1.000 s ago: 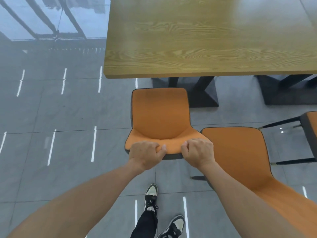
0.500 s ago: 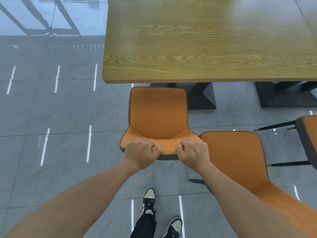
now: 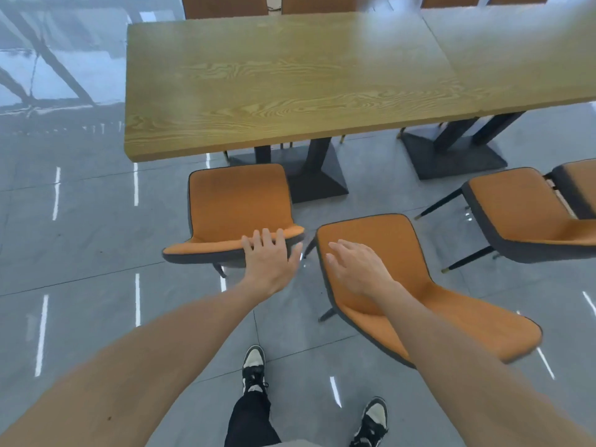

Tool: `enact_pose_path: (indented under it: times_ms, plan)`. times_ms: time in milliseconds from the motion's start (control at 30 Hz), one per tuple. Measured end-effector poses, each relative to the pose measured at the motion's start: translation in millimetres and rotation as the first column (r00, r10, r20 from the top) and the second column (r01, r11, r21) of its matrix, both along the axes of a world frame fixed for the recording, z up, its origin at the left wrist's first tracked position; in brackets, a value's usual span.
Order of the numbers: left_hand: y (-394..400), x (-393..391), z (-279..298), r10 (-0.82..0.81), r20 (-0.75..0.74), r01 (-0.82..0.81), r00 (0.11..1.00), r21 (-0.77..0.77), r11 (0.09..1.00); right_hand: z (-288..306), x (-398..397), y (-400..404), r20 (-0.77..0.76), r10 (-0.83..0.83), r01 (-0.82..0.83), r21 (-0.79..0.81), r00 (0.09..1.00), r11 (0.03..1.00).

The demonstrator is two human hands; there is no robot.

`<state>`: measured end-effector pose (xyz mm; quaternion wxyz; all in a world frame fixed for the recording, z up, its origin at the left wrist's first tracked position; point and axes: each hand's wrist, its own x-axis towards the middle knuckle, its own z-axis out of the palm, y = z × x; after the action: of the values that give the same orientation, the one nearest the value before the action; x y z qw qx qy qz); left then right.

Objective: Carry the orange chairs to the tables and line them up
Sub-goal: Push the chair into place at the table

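Note:
An orange chair (image 3: 237,201) with a dark grey shell stands facing the wooden table (image 3: 258,85), its seat just short of the table edge. My left hand (image 3: 269,258) lies flat and open on the right end of its backrest top. A second orange chair (image 3: 396,253) stands to its right, turned askew. My right hand (image 3: 354,266) hovers open over that chair's seat, fingers spread, holding nothing. A third orange chair (image 3: 519,208) stands further right.
A second wooden table (image 3: 522,53) adjoins the first on the right. Black pedestal bases (image 3: 319,179) sit under the tables. More orange chair backs (image 3: 225,4) show beyond the far edge. A further chair (image 3: 580,185) is at the right border. Grey tiled floor (image 3: 80,237) lies left.
Both hands have let go of the first chair's backrest and opened. My right hand has moved right over the second chair. The view has pulled back and tilted.

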<state>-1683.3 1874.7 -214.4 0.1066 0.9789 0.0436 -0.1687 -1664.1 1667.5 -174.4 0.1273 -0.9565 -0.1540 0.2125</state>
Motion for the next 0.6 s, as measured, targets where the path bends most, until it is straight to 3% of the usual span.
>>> enact_pose_path:
  times_ms: [133,267,400,500,600]
  plan:
    - [-110,-14,16,-0.041,0.040,0.046,0.998,-0.146,0.988,4,-26,-99,0.017,-0.051,0.053,-0.089,0.999,0.995]
    - [-222,-47,21,-0.029,0.093,0.045,0.995,-0.168,0.985,2,-50,-196,0.139,-0.086,0.099,-0.092,0.987,0.991]
    - [-317,-92,9,-0.002,0.032,0.008,0.999,-0.191,0.982,-9,-82,-282,0.225,-0.082,0.099,-0.064,0.971,0.993]
    - [-363,-129,-9,-0.014,-0.084,-0.002,0.996,-0.183,0.983,-32,-110,-337,0.130,-0.057,0.073,-0.122,0.990,0.990]
    - [-376,-143,-20,0.020,-0.036,-0.026,0.999,-0.183,0.983,-52,-122,-361,0.085,0.010,0.003,-0.155,0.996,0.988]
